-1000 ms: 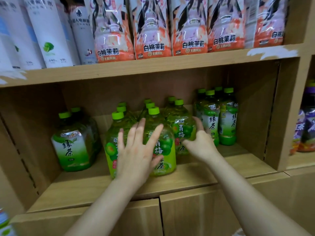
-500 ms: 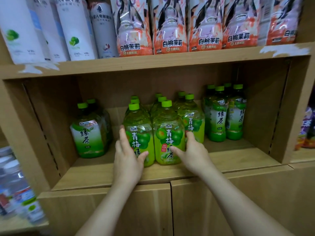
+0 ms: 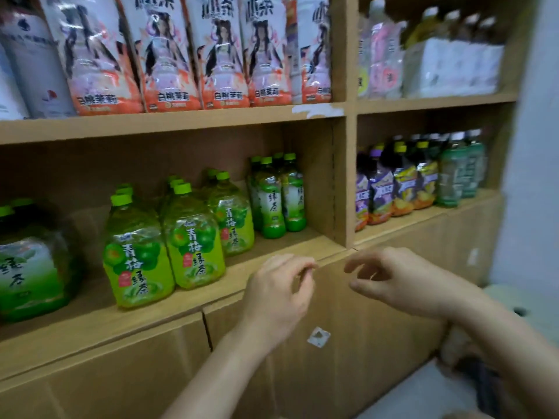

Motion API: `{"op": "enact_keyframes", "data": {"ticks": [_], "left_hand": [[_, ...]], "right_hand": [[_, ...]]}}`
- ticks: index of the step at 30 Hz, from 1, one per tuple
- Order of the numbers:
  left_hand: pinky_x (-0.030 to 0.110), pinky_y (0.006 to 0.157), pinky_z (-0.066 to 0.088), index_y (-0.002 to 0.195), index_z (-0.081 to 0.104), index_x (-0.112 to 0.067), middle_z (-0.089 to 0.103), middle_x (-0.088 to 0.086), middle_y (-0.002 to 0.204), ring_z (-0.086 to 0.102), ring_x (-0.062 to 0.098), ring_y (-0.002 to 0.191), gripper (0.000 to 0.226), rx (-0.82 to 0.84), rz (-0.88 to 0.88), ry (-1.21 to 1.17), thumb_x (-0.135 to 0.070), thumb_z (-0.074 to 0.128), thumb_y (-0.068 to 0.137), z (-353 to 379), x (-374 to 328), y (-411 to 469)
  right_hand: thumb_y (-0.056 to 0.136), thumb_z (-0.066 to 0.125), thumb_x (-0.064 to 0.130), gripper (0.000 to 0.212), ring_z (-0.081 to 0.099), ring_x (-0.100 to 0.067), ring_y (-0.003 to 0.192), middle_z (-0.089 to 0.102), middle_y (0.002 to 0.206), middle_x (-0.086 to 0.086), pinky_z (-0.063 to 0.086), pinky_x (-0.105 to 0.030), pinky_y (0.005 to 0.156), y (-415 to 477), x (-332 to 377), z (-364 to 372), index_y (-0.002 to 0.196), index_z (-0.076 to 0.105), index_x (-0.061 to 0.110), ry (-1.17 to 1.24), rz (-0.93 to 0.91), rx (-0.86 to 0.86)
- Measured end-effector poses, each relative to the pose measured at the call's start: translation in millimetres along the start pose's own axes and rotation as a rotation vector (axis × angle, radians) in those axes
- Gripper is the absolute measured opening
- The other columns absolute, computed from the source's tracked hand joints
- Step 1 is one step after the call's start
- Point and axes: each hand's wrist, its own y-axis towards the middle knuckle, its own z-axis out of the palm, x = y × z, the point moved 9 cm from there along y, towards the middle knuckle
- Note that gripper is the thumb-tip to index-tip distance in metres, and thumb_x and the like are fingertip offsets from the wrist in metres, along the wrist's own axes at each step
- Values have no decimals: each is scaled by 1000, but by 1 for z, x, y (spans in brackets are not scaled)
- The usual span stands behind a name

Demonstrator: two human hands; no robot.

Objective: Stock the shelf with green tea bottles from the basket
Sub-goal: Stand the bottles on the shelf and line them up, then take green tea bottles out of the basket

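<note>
Several big green plum-tea bottles (image 3: pixel 193 240) with lime caps stand in rows on the wooden shelf (image 3: pixel 290 246). Slim green tea bottles (image 3: pixel 273 201) stand behind them at the right, and a wide green tea bottle (image 3: pixel 27 267) stands at the far left. My left hand (image 3: pixel 278 294) hangs in front of the shelf's edge, to the right of the bottles, with fingers loosely curled and nothing in it. My right hand (image 3: pixel 396 279) hovers beside it, also loosely curled and holding nothing. No basket is in view.
Tall peach-jasmine drink packs (image 3: pixel 169 55) fill the shelf above. The compartment to the right holds purple, yellow and green bottles (image 3: pixel 402 182). Closed cabinet doors (image 3: pixel 317 343) lie below the shelf. A pale stool or bin (image 3: pixel 511 300) sits at the lower right.
Both hands have let go of the plum-tea bottles and drawn back to the right, away from the shelf. The view has swung right, revealing the neighbouring compartment.
</note>
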Motion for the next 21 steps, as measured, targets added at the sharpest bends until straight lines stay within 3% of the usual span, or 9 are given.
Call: {"op": "enact_keyframes", "data": {"ticks": [4,9,13,18,21], "left_hand": [[26,74,51,94,72,-18,71,-3,88,64,12,81,21,255,119,-114,-18,54,82,88,-48,3],[27,74,50,90,73,-16,71,0,86,64,16,79,23,441,220,-271,-15,53,79,175,-100,-4],[13,72,38,88,74,-12,73,3,86,65,19,80,24,606,271,-387,-11,53,76,246,-152,-20],[29,85,50,95,73,-23,73,-9,98,65,11,93,26,794,373,-481,-21,51,82,311,-226,-52],[28,86,49,96,72,-27,72,-12,102,65,10,97,22,891,404,-513,-20,53,86,337,-263,-71]], "right_hand": [[88,59,44,31,64,-13,93,70,101,8,49,-27,83,-54,-64,-22,117,60,31,-241,185,25],[92,57,37,29,64,-15,96,69,108,3,40,-18,73,-140,-142,-43,117,62,24,-259,470,-49],[89,61,28,19,67,-18,94,73,99,0,41,-21,72,-229,-192,-62,104,68,20,-233,700,-172],[86,65,24,18,68,-13,86,75,95,-3,49,-24,76,-326,-227,-84,101,72,17,-228,937,-248],[87,65,26,16,66,-10,83,73,92,2,50,-25,78,-365,-238,-87,99,73,19,-207,1017,-276]]}}
